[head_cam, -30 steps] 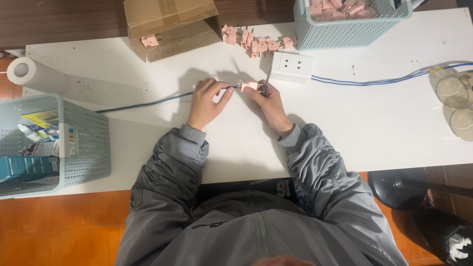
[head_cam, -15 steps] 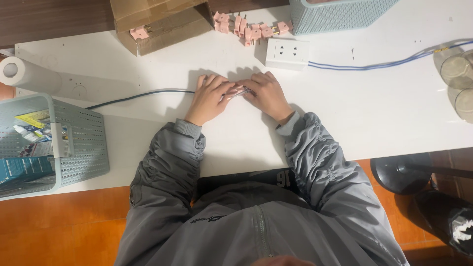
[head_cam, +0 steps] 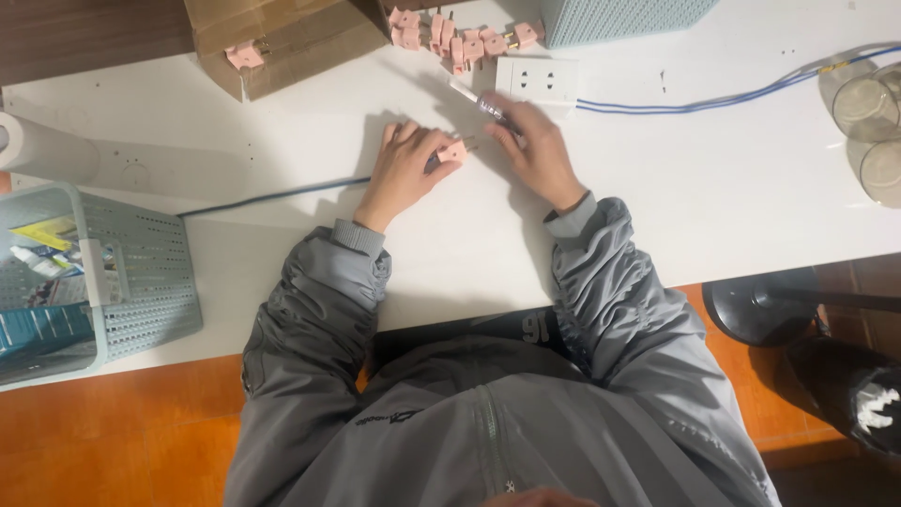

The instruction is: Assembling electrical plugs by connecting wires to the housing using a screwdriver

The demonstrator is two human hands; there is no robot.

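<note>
My left hand [head_cam: 404,169] grips a small pink plug [head_cam: 454,151] at the end of a blue cable [head_cam: 272,196] that runs off to the left across the white table [head_cam: 657,207]. Its metal prongs point right. My right hand [head_cam: 537,150] rests just to the right, holding a thin screwdriver [head_cam: 477,99] with a clear handle and white tip that points up-left. A white socket block [head_cam: 536,78] lies just beyond that hand.
Several loose pink plugs [head_cam: 460,38] lie at the back beside a cardboard box [head_cam: 282,38] and a pale blue basket [head_cam: 619,14]. Another basket [head_cam: 113,272] stands at left, a paper roll [head_cam: 42,147] behind it. Blue and white wires [head_cam: 713,98] lead right towards two glasses [head_cam: 868,108].
My hands have come apart: the right one has drawn the screwdriver away from the plug and up towards the socket block. The left still holds the plug.
</note>
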